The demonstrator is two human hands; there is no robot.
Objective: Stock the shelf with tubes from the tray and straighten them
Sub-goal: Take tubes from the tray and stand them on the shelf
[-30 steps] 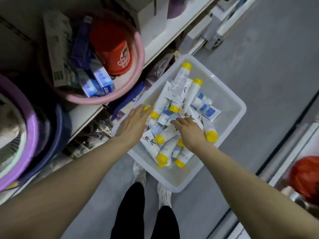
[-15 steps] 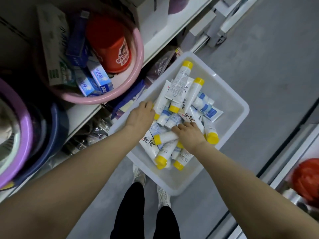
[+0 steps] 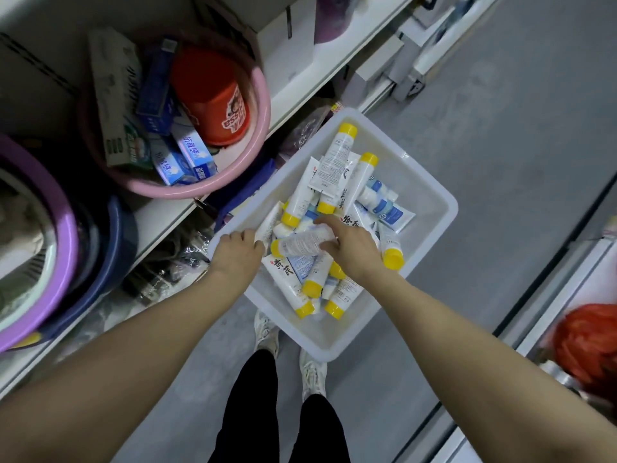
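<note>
Head view, tray: white plastic tray (image 3: 430,208) on the grey floor beside the shelf (image 3: 334,58), holding a loose heap of tubes.
Right hand (image 3: 354,248): fingers curled round one yellow-capped tube (image 3: 300,243), lying crosswise on top of the heap.
Left hand (image 3: 238,253): at the tray's near-left rim; fingers curled downward, grip cannot be told.
Shelf: pink basin (image 3: 260,128) with boxes and a red cup (image 3: 213,101).
</note>
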